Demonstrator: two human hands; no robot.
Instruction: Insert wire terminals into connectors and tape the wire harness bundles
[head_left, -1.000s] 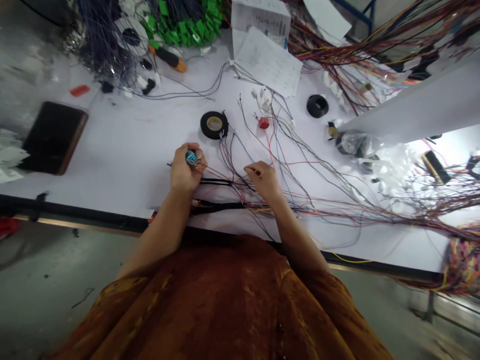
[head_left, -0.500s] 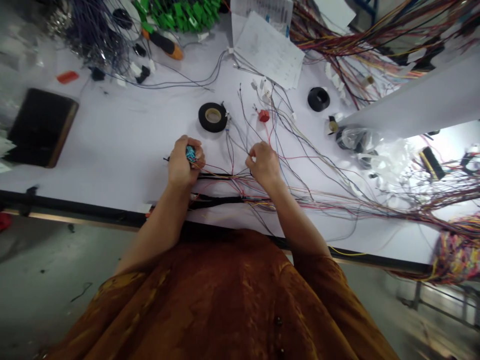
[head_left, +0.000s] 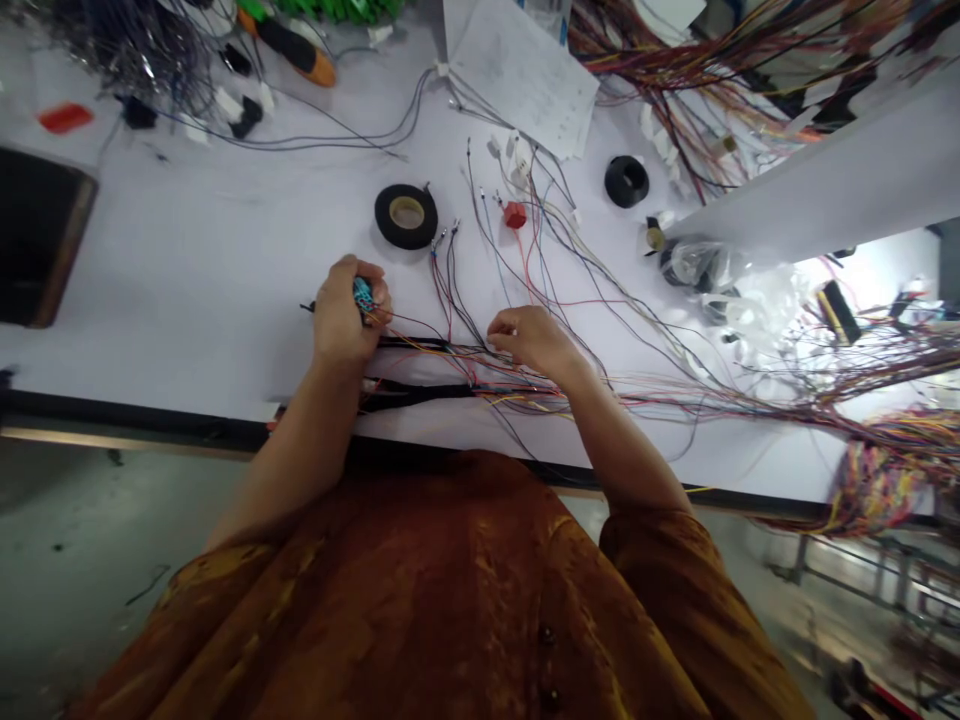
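Blue multi-cavity connector [head_left: 363, 293]: in L hand [head_left: 345, 310], above the white table [head_left: 210, 230], well L of the R hand. L hand grasped it, fingers wrapped round the body, blue face showing betw. thumb & fingers. Thin orange & dk. wires [head_left: 409, 322] ran from it to the R, toward the other hand.

R hand [head_left: 532, 338]: fingers curled, thumb near index, over the wire run; cannot tell if a wire was pinched or not. Short dk. wires w/ metal terminals [head_left: 452, 285] lay betw. the hands, tips pointing up toward the black tape roll [head_left: 406, 236], which lay flat just beyond.

Nearer the body: thick black-wrapped branch [head_left: 427, 394], approx. parallel to table edge, loose wires fanning out R of it. Thinner black-sleeved branch [head_left: 412, 343] lay just above, one end at L hand.

Beyond R hand: red connector [head_left: 514, 215] on a red wire; white connector [head_left: 520, 172] near it. Printed sheet [head_left: 525, 80] farther back; small black roll [head_left: 627, 181] to its R; clear plastic bags [head_left: 765, 300] farther R.

Far L: dk. flat case [head_left: 37, 235], partly out of view; red piece [head_left: 65, 117] above it. Orange/black handle [head_left: 296, 50] at back.
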